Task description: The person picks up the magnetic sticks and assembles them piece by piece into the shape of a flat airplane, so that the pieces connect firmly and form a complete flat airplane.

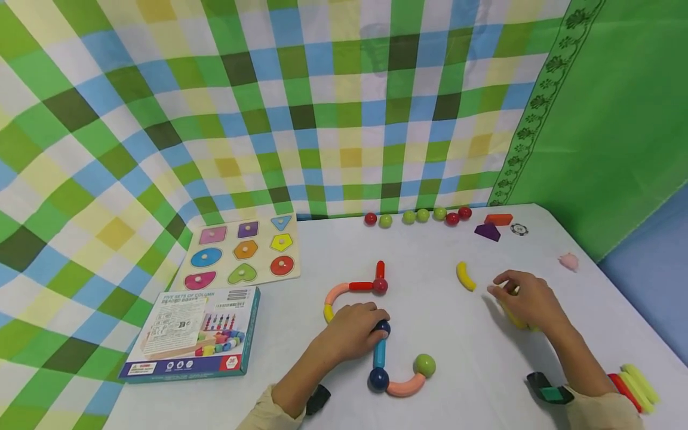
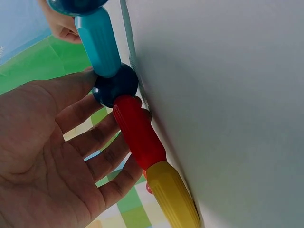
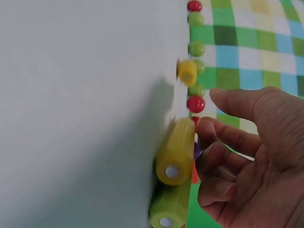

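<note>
My left hand (image 1: 346, 331) pinches a navy ball (image 2: 116, 85) between thumb and fingers, part of a chain of magnetic building pieces on the table. From that ball a light blue rod (image 1: 379, 353) runs to a second navy ball (image 1: 378, 379), a pink curved piece (image 1: 407, 387) and a green ball (image 1: 424, 365). The chain's other side has red and yellow pieces, a pink curve (image 1: 337, 292) and a dark red ball (image 1: 380, 286). My right hand (image 1: 529, 298) hovers by a yellow rod (image 3: 175, 152) and a yellow-green rod (image 3: 170, 204), fingers loosely bent, holding neither.
A yellow curved piece (image 1: 465, 276) lies left of my right hand. Red and green balls (image 1: 423, 215) line the back edge. At left are a shape puzzle board (image 1: 292, 266) and a bead game box (image 1: 188, 334). Loose rods (image 1: 634, 388) lie at the front right.
</note>
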`<state>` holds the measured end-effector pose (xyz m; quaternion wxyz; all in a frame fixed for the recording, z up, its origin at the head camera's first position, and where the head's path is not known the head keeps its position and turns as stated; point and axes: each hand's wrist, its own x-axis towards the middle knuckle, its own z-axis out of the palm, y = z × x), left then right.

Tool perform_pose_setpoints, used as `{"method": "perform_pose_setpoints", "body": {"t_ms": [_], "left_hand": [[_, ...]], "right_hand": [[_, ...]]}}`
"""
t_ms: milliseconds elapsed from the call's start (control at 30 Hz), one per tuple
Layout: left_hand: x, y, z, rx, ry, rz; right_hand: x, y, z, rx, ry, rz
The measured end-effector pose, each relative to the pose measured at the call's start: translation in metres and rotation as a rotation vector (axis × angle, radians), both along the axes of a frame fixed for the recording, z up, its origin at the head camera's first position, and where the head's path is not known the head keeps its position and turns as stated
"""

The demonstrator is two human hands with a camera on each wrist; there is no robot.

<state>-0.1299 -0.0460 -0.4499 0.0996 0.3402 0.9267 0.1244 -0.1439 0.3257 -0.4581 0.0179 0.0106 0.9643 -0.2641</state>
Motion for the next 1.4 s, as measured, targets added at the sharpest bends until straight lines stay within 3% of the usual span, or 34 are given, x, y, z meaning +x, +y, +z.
{"method": "perform_pose_setpoints", "body": {"t_ms": [167, 433, 533, 633, 767, 967, 1133, 1267, 1400], "left_hand": [[0.002, -0.003, -0.003, -0.006, -0.009, 0.012], [0.008, -0.001, -0.007, 0.009, -0.044, 0.005], [0.010, 0.001, -0.009, 0.009, -0.050, 0.003], [0.011, 0.003, -0.009, 0.001, -0.027, -0.006], [0.010, 0.004, -0.007, -0.003, 0.015, -0.026], [0.004, 0.000, -0.001, -0.009, 0.064, -0.017], [0.002, -0.002, -0.001, -0.012, 0.051, -0.009], [0.000, -0.003, -0.003, -0.010, 0.039, -0.007], [-0.001, -0.002, -0.004, -0.003, 0.039, -0.009]], "right_hand": [[-0.038, 0.005, -0.002, -0.011, -0.018, -0.012], [-0.111, -0.004, 0.001, 0.015, 0.108, -0.014], [-0.129, -0.007, -0.001, 0.024, 0.089, -0.020], [-0.133, -0.011, -0.002, 0.050, 0.056, -0.020], [-0.113, -0.014, 0.007, 0.117, -0.019, 0.022], [-0.050, -0.003, 0.026, 0.151, -0.128, 0.047], [-0.006, 0.008, 0.023, 0.120, -0.213, 0.028], [0.015, 0.004, 0.014, 0.160, -0.201, -0.002], [0.024, -0.006, 0.010, 0.199, -0.165, -0.020]]}}
